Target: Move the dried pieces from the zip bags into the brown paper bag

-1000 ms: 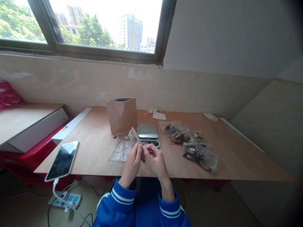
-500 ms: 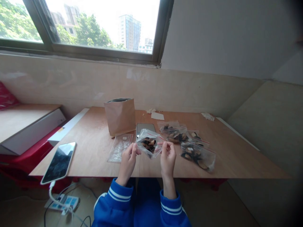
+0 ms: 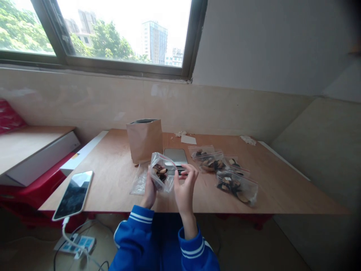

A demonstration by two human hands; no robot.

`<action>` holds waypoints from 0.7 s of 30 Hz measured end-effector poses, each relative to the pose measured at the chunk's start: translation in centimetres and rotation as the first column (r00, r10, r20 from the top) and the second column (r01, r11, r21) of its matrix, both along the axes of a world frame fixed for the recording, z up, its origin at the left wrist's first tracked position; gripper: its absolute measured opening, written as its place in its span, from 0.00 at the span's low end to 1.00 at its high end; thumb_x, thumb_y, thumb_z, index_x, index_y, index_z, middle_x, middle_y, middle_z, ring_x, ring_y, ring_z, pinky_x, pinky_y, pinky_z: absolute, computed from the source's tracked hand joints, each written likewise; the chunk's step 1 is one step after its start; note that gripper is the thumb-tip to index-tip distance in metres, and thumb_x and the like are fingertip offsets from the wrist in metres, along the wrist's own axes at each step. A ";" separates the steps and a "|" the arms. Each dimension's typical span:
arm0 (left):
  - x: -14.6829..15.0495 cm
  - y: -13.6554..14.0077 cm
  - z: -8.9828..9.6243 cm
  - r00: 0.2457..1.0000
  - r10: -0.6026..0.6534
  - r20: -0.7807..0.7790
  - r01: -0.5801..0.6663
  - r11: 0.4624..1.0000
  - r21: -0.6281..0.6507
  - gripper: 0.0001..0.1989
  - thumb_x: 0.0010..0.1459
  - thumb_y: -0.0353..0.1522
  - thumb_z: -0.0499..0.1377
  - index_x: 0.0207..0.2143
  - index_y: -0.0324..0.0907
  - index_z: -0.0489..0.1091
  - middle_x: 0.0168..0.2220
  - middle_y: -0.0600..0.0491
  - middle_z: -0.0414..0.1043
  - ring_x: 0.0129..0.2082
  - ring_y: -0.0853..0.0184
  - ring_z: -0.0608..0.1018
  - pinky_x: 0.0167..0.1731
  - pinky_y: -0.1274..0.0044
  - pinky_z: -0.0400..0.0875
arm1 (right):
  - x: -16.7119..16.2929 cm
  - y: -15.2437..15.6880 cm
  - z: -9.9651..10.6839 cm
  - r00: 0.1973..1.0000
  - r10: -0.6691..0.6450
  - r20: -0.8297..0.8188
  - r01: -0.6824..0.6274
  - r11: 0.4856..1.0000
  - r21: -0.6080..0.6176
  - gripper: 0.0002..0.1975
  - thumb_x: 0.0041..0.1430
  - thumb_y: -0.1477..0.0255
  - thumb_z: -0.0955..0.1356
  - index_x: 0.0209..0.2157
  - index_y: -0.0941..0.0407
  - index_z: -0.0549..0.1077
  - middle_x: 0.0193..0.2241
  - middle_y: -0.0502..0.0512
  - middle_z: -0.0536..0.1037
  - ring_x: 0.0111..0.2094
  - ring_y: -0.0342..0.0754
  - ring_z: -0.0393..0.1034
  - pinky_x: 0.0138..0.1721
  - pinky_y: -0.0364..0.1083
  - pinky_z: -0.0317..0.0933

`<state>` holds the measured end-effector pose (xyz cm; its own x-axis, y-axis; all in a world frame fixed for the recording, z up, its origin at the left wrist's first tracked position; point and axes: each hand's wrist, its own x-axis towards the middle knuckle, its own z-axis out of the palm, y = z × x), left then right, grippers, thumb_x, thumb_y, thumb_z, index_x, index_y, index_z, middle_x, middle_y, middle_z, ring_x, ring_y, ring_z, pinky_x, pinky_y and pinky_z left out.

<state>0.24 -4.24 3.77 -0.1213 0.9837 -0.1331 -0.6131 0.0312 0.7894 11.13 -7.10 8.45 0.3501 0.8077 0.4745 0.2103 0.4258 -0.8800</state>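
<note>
The clear bag [image 3: 168,183] has shifted leftward, before the scale [image 3: 179,155]; left hand [image 3: 150,191] clasps it; right hand [image 3: 184,186] meets its edge, pinch unclear.

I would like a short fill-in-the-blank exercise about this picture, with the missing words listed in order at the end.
1. The left hand holds a clear bag, and the sleeve behind the right hand is ____ with white stripes.
2. In the picture, the phone lies at the ____ side of the table.
3. The brown paper bag stands open at the ____.
4. The pile of filled bags lies to the ____ of the scale.

Missing words: blue; left; top; right.
</note>
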 end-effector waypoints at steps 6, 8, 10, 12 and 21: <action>-2.5 3.6 -2.1 0.980 0.121 -0.160 -0.102 0.987 0.121 0.28 0.56 0.51 0.54 0.45 0.36 0.73 0.41 0.45 0.78 0.45 0.58 0.78 0.44 0.69 0.73 | -1.7 1.3 1.3 0.908 0.283 0.308 -0.295 0.955 -0.008 0.15 0.62 0.78 0.58 0.40 0.53 0.74 0.41 0.58 0.72 0.47 0.50 0.69 0.53 0.52 0.63; -2.9 4.4 -3.1 0.965 0.185 -0.186 -0.160 0.977 0.143 0.26 0.57 0.49 0.54 0.46 0.37 0.72 0.45 0.46 0.77 0.48 0.58 0.77 0.48 0.69 0.72 | -2.7 2.9 0.7 0.870 0.357 0.340 -0.363 0.931 -0.050 0.17 0.60 0.80 0.58 0.43 0.53 0.75 0.44 0.58 0.73 0.50 0.51 0.68 0.55 0.53 0.61; -3.2 4.9 -4.0 0.934 0.246 -0.258 -0.214 0.966 0.147 0.24 0.57 0.46 0.54 0.46 0.37 0.72 0.47 0.47 0.76 0.50 0.59 0.76 0.51 0.70 0.70 | -3.6 4.7 -0.1 0.832 0.420 0.363 -0.429 0.901 -0.058 0.20 0.58 0.81 0.58 0.44 0.53 0.75 0.46 0.58 0.74 0.52 0.51 0.67 0.57 0.54 0.58; -3.5 5.2 -4.7 0.899 0.285 -0.334 -0.244 0.957 0.159 0.22 0.57 0.44 0.54 0.45 0.38 0.72 0.48 0.47 0.75 0.52 0.60 0.75 0.53 0.71 0.68 | -4.1 6.2 -0.7 0.815 0.473 0.336 -0.486 0.873 -0.050 0.21 0.56 0.82 0.58 0.43 0.53 0.76 0.47 0.56 0.75 0.52 0.50 0.67 0.58 0.53 0.57; -4.1 5.8 -6.4 0.944 0.262 -0.198 -0.242 0.963 0.120 0.20 0.56 0.43 0.57 0.44 0.36 0.73 0.44 0.47 0.76 0.47 0.61 0.77 0.51 0.69 0.68 | -3.4 8.7 -2.4 0.696 0.630 0.344 -0.581 0.776 -0.245 0.15 0.56 0.71 0.67 0.47 0.55 0.72 0.47 0.57 0.73 0.53 0.51 0.65 0.57 0.53 0.57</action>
